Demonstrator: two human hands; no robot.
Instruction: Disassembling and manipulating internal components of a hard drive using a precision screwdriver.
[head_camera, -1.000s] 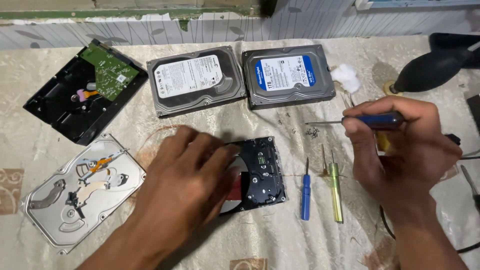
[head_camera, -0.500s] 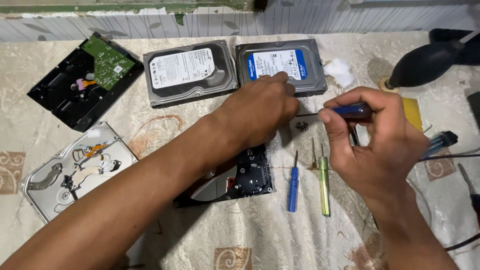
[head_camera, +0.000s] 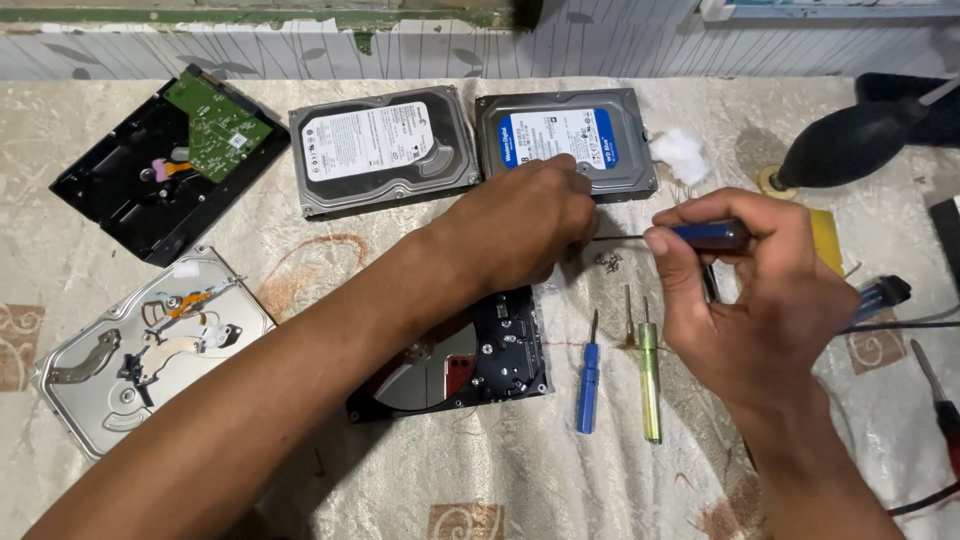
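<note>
Gripping a blue-handled screwdriver (head_camera: 700, 236), right hand (head_camera: 760, 300) nears curled left hand (head_camera: 520, 225); left's grasp unclear; bare cloth (head_camera: 560, 480) below.

Both forearms are bare, with no sleeves in view. The left hand (head_camera: 520, 225) and right hand (head_camera: 765, 300) wear no gloves, rings or watch (nails short).

Loose screws (head_camera: 607, 261) between hands
</note>
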